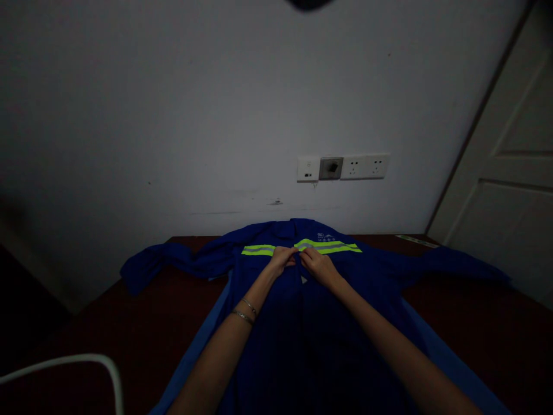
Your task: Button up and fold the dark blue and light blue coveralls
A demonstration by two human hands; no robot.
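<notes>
A dark blue work jacket [268, 323] with yellow-green reflective chest stripes lies spread out, its sleeves stretched to both sides. At chest height, my left hand [283, 257] pinches the jacket's front edge on the left. My right hand [317, 265] grips the other front edge close beside it, by the right stripe. Both sets of fingers are closed on the cloth and nearly meet at the middle opening. Any button or fastener between the fingertips is too small to make out. Lighter blue cloth [449, 351] shows under the jacket on both sides.
The jacket rests on a dark red-brown table [173, 323] against a pale wall [194, 115]. Wall sockets [363, 167] sit above the collar. A panelled door [510, 190] stands at right. A white curved tube or cable [86, 358] crosses the lower left. The light is dim.
</notes>
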